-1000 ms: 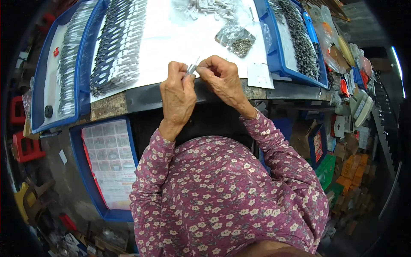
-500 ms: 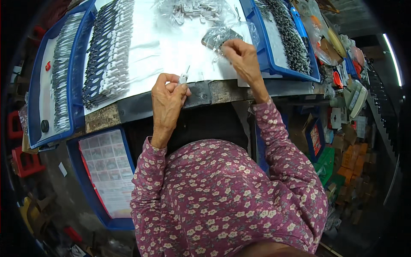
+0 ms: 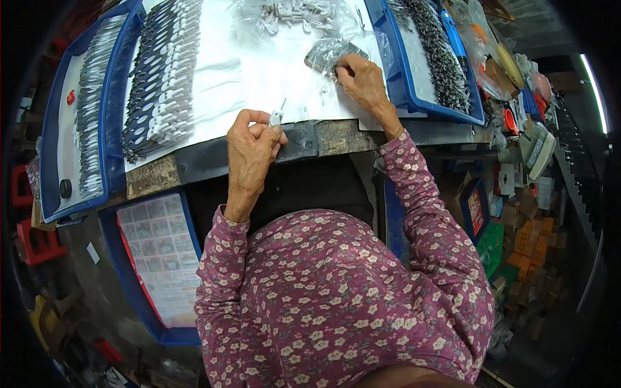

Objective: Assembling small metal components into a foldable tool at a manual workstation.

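Note:
My left hand [image 3: 249, 149], over the front edge of the table, pinches a small white plastic part [image 3: 276, 118] with a thin metal pin pointing up from it. To the right, the curled fingers of my right hand [image 3: 365, 84] reach into a small container lined with clear plastic [image 3: 321, 54]. Its fingertips are bunched together at the container's near side, and whatever is between them is hidden. Beyond both hands lies a clear bag with loose white parts [image 3: 304, 18] like the one I hold.
Stacked rows of white and dark flat parts [image 3: 158, 77] lie left on white paper. A blue tray [image 3: 116, 174] with thin metal pieces flanks them. Another blue tray [image 3: 424, 107] at right holds small dark-and-light pieces. Below the table stands a blue bin [image 3: 178, 336] with printed sheets.
My right hand has moved slightly down onto the plastic-lined container, its fingers now lower at its near side. My left hand keeps the white part in about the same place.

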Demonstrator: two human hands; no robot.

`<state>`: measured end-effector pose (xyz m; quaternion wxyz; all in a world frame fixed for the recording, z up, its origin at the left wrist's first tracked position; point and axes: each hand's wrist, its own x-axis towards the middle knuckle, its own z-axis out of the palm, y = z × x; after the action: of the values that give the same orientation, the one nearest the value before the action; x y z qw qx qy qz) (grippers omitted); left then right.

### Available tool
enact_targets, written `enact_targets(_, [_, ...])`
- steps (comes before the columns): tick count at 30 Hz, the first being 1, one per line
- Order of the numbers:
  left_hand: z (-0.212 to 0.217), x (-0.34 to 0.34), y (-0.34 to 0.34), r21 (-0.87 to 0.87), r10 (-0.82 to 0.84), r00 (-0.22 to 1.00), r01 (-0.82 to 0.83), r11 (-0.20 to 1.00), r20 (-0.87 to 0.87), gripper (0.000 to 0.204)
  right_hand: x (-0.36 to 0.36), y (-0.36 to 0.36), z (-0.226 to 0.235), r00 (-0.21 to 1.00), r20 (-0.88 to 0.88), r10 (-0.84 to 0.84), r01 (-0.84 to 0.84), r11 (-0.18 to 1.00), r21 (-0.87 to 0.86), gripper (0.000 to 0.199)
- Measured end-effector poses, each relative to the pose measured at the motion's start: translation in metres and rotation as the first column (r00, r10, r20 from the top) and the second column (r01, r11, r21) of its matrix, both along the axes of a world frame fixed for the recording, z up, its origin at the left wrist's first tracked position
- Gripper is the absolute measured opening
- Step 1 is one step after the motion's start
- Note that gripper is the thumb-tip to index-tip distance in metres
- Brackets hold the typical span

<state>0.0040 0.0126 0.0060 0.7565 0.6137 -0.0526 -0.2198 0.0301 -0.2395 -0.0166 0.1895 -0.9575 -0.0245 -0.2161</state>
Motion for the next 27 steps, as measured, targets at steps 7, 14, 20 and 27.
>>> enact_targets(7, [0.001, 0.002, 0.001, -0.071, -0.023, 0.999, 0.019, 0.997, -0.045, 0.011, -0.009, -0.004, 0.011, 0.989, -0.138, 0.046, 0.042, 0.818, 0.574, 0.011])
enact_targets(14, [0.001, 0.005, -0.002, -0.081, -0.014, 0.998, 0.009, 0.997, -0.064, 0.013, -0.019, 0.018, 0.034, 0.973, -0.103, 0.206, -0.010, 0.483, 0.876, 0.014])
enact_targets(20, [0.005, 0.006, -0.004, -0.103, -0.002, 0.998, -0.004, 0.995, -0.059, 0.013, -0.031, 0.068, 0.043, 0.932, -0.081, 0.353, -0.106, 0.478, 0.872, 0.008])
enact_targets(27, [0.001, 0.005, 0.000, -0.034, 0.020, 1.000, -0.020, 0.999, 0.016, 0.015, -0.041, 0.109, 0.039, 0.945, -0.062, 0.322, -0.184, 0.677, 0.713, 0.009])
